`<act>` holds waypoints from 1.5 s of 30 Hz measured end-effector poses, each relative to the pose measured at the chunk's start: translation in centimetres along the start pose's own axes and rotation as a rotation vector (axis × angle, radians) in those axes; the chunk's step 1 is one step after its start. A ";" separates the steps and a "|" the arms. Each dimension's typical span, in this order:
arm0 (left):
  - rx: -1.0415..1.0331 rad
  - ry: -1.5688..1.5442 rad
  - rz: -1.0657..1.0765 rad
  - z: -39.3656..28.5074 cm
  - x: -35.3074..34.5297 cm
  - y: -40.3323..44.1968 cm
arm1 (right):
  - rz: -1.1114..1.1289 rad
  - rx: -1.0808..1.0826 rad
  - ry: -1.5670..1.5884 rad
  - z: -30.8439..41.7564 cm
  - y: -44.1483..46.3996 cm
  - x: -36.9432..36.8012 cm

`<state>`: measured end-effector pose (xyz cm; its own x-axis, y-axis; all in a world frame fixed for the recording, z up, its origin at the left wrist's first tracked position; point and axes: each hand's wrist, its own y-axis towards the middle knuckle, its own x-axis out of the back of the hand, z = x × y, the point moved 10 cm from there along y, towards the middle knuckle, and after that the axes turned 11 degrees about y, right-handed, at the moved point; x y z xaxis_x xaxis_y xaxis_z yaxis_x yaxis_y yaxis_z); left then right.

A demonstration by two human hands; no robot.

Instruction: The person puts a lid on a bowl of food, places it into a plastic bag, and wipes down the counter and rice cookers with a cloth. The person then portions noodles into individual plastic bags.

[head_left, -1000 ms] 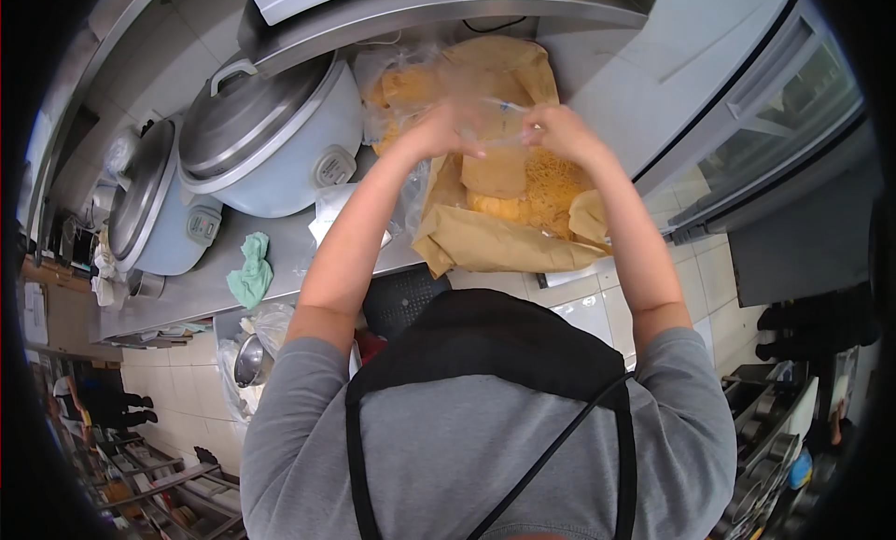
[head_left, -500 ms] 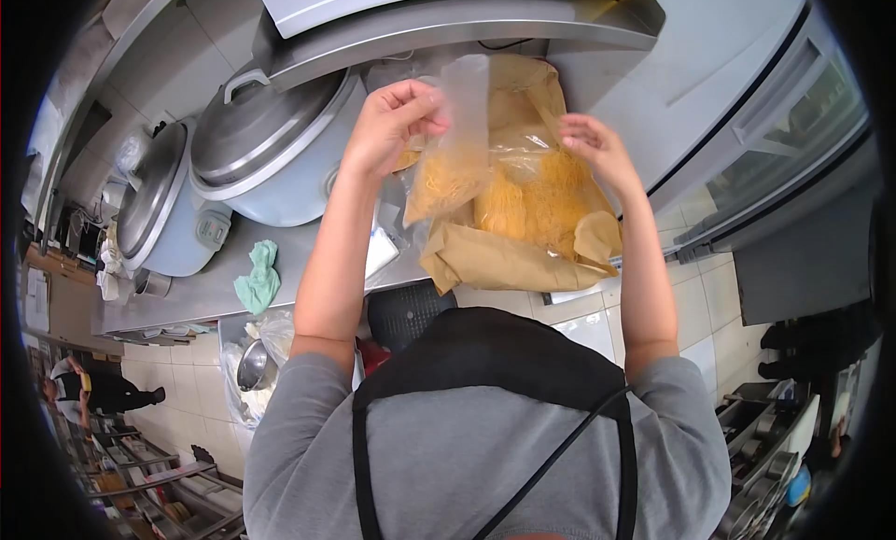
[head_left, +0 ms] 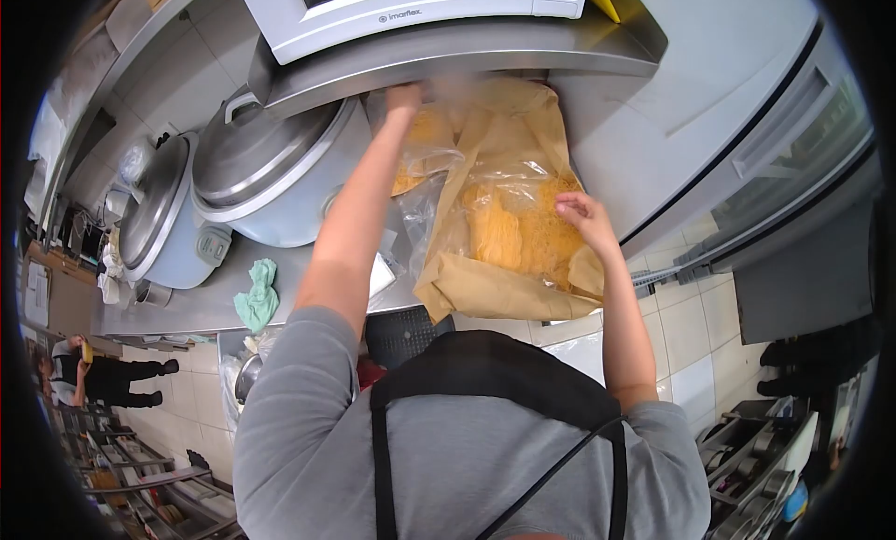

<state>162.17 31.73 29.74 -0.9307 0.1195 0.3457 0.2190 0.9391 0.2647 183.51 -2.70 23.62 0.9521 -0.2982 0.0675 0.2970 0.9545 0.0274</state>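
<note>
Steel counter (head_left: 297, 266) ran left to ctr. L hand (head_left: 404, 98), upper ctr, was by the clear bags (head_left: 431, 157); grip unclear. R hand (head_left: 586, 218), right of ctr, loosely open over noodles (head_left: 497, 234) in brown paper (head_left: 513, 291). Looked part done: some bagged, plenty unbagged.

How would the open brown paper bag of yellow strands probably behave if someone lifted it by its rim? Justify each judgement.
The brown paper bag would likely flex and sag, since its rim is creased and folded over. The yellow strands might shift or spill, as the top gapes open. They could also snap or tangle, being so thin.
</note>
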 end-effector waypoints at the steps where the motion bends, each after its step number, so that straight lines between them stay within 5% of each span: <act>1: 0.199 -0.034 0.181 3.3 -2.2 -0.6 | 0.003 -0.002 0.001 -0.5 -0.1 0.0; 4: 0.163 0.411 0.180 8.3 -2.7 -1.4 | 0.005 -0.012 -0.015 -1.8 -0.3 0.0; 7: 0.357 0.219 0.150 10.5 -1.3 -6.1 | 0.028 -0.002 -0.059 -1.6 -0.6 -0.3; 9: 0.047 0.238 0.082 10.3 0.6 -6.5 | 0.023 -0.003 -0.103 -1.4 -0.5 -0.4; 12: 0.037 0.256 0.035 12.1 5.5 -11.2 | 0.030 0.031 -0.122 -1.3 -0.7 -0.9; 16: 0.387 0.277 0.214 11.8 14.6 -23.1 | 0.049 0.052 -0.117 -0.9 -1.1 -1.3; 18: 0.514 0.352 -0.054 16.0 22.8 -27.3 | -0.001 0.023 -0.179 -0.8 -1.1 -0.9; 19: 0.427 0.646 -0.209 21.1 28.5 -28.3 | 0.020 0.022 -0.182 -0.4 -0.7 -1.6; 23: 0.511 1.359 -0.770 20.6 40.1 -34.7 | 0.010 0.022 -0.203 0.8 0.8 -4.0; 28: 0.543 1.133 -0.505 30.1 42.9 -34.5 | 0.149 0.190 -0.282 4.0 1.1 -12.0; 30: 0.654 1.150 -0.384 30.0 42.3 -34.4 | 0.188 0.184 -0.284 3.8 0.7 -14.4; 32: 0.614 1.398 -0.596 19.1 39.9 -33.3 | 0.237 0.172 -0.295 3.8 0.2 -16.3; 35: 0.172 1.027 -0.644 16.1 32.9 -30.8 | 0.291 0.237 -0.335 5.1 -0.9 -18.8; 39: 0.059 0.853 -0.273 13.2 21.1 -28.2 | 0.383 0.232 -0.323 5.6 -1.1 -22.0; 41: -0.004 0.780 -0.189 9.6 18.3 -26.7 | 0.397 0.410 -0.390 7.7 -1.4 -24.1; 43: -0.031 0.375 0.218 3.5 13.4 -26.7 | 0.326 0.699 -0.469 11.1 -2.7 -26.4; 45: -0.187 0.415 0.319 -3.7 12.6 -27.3 | 0.299 0.861 -0.512 12.9 -3.3 -27.9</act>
<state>145.55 6.43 30.18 -0.6246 0.2158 0.7505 0.5545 0.7993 0.2316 155.01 2.43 34.49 0.7739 -0.2093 0.5977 -0.2894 0.7227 0.6277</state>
